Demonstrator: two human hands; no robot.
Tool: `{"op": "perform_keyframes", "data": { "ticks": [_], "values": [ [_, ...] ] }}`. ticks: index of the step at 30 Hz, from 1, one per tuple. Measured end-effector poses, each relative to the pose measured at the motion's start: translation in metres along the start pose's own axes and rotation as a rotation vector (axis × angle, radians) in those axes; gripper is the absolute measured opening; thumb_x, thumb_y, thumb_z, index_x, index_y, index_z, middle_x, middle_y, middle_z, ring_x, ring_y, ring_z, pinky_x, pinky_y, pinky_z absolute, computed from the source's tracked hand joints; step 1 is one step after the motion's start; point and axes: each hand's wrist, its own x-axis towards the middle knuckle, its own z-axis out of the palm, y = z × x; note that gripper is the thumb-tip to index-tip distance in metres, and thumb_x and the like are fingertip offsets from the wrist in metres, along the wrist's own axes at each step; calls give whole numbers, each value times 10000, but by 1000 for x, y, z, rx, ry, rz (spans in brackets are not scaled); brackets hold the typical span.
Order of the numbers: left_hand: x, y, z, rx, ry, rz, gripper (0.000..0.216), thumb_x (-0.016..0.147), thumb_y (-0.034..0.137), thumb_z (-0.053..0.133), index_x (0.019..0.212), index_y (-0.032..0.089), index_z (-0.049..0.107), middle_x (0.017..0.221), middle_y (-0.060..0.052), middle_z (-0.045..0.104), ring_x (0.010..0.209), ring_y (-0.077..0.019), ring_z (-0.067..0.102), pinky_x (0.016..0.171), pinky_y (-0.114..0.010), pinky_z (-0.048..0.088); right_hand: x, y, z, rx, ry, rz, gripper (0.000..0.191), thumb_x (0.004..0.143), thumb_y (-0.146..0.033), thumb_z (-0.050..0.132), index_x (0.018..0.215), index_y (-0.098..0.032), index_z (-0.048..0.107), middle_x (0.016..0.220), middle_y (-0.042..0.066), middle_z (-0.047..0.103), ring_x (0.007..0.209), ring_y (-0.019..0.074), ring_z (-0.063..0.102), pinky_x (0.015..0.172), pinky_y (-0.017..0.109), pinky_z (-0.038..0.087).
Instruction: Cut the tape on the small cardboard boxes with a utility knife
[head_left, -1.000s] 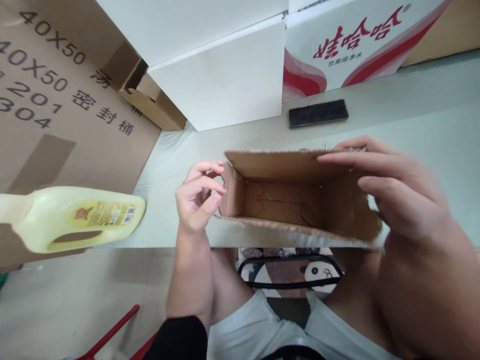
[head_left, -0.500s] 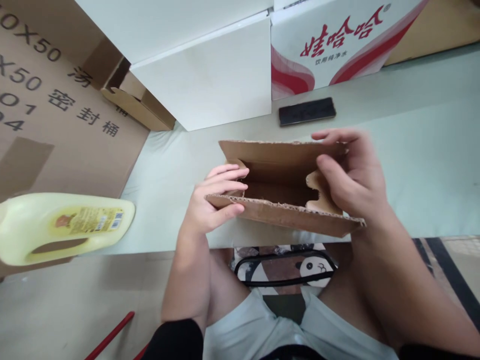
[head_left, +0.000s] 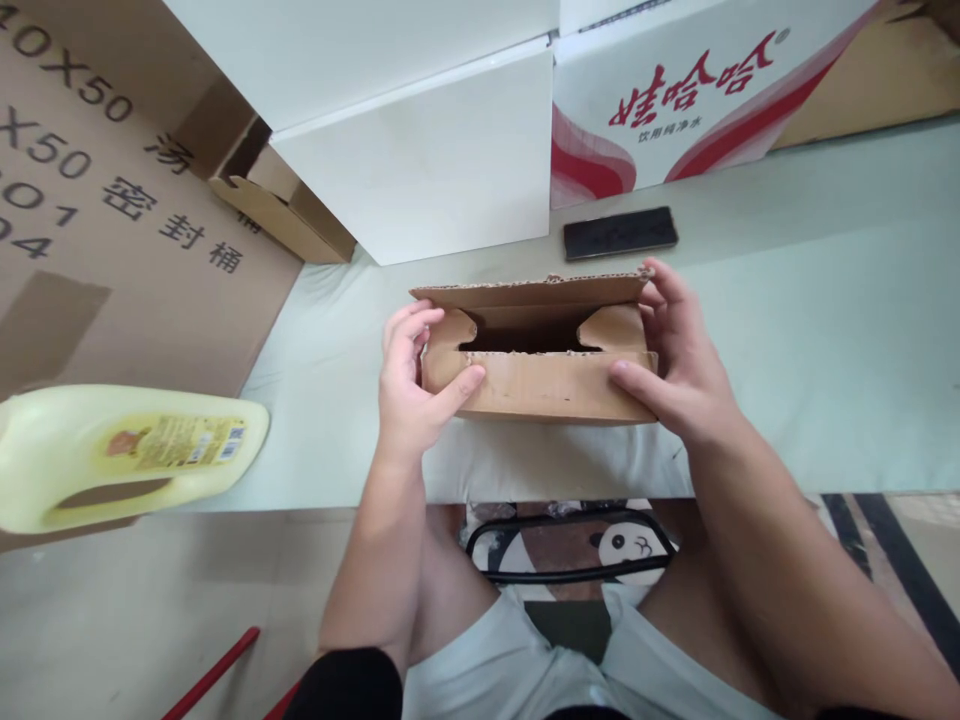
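A small brown cardboard box stands on the pale table right in front of me. Its two short end flaps are folded inward over the opening, and the long back flap stands up. My left hand grips the box's left end, thumb pressed on the front wall. My right hand grips the right end, thumb on the front wall and fingers behind the right flap. The inside of the box is mostly hidden in shadow.
A black phone lies flat behind the box. A yellow jug lies on its side at the left. Large brown cartons, a white panel and a red-and-white printed carton line the back.
The box was wide open with my hands at its rim. Both end flaps have since been folded inward, and my hands now clasp the two ends, closer together.
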Motion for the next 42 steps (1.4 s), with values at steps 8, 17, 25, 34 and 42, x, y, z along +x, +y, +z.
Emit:
{"op": "perform_keyframes", "data": {
  "ticks": [8,17,25,34,42],
  "values": [
    [5,-3,-4,42,-137,81,345,905,500,757,1156,263,767,1276,-67,757,1375,-306,613,1214,-549,456,-3,10,3,-64,125,-63,275,854,-517,719,962,-276,643,1310,87,632,1314,338,573,1148,556,426],
    [6,18,-11,216,-218,247,192,991,306,668,1085,248,825,1218,-55,798,1271,-273,697,1142,-535,546,-1,9,5,-52,141,-36,199,846,-397,709,789,-250,588,1273,89,639,1294,328,577,1151,556,408],
    [5,22,-19,373,-488,308,840,789,724,757,1478,267,612,1538,-124,608,1524,-428,443,1227,-660,416,-3,12,8,-25,203,-87,225,897,-437,685,787,-254,613,1292,76,675,1265,323,616,1161,564,414],
    [7,14,-20,288,-365,303,720,799,633,808,1411,280,670,1459,-111,678,1457,-387,546,1200,-640,464,-5,33,8,130,123,-54,652,863,-770,580,1376,-369,543,1509,47,582,1405,322,559,1173,525,461],
    [8,17,-21,162,-191,163,623,699,629,899,1201,278,790,1318,-81,762,1305,-373,678,1189,-645,481,-3,7,-4,-48,-117,3,1081,547,-813,841,1451,-370,448,1588,79,437,1491,394,414,1263,592,332]
  ]
}}
